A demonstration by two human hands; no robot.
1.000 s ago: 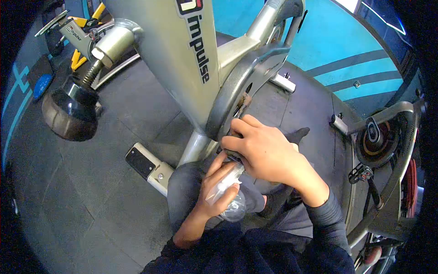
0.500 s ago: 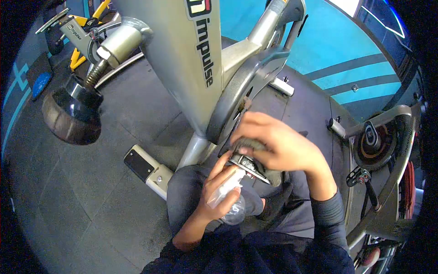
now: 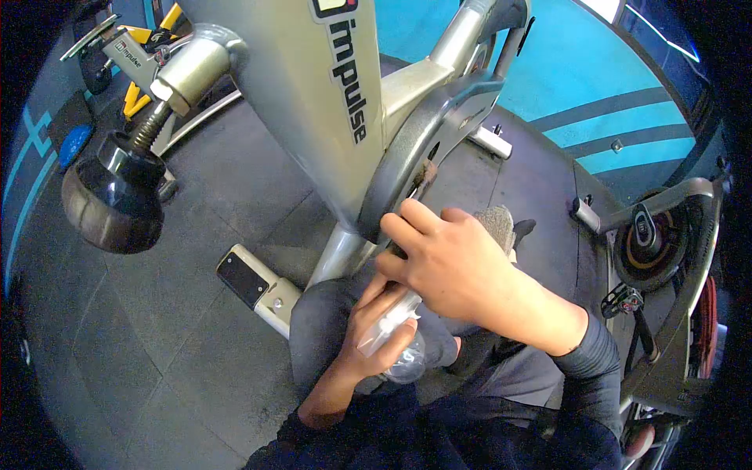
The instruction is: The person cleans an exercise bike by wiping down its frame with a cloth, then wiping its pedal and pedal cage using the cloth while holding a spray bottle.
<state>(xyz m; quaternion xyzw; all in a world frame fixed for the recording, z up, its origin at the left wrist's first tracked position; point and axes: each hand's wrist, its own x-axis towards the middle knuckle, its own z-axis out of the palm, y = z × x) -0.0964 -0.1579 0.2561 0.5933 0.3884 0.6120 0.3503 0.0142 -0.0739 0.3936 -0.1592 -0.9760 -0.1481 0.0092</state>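
Observation:
Low in front of me, my left hand (image 3: 376, 329) is closed around a clear plastic bottle (image 3: 409, 362) with a whitish top, probably a spray bottle. Its fingertips reach up beneath my right hand (image 3: 450, 262). That right hand is bent over the bike's pedal, fingers curled, with a grey cloth (image 3: 496, 225) bunched out on its far side. The pedal itself is almost wholly covered by the hand. Just beyond the fingers stands the crank and rounded dark housing (image 3: 407, 149) of the exercise bike (image 3: 305, 102).
A black knob (image 3: 113, 196) on a threaded post juts out at left. The bike's foot (image 3: 258, 282) rests on dark floor tiles (image 3: 117, 329). Another bike (image 3: 646, 243) stands close at right. A blue wall (image 3: 603, 117) rises behind.
My right hand has turned over and moved across the pedal, hiding it. The cloth now sticks out farther up and right. My left hand keeps its grip on the bottle.

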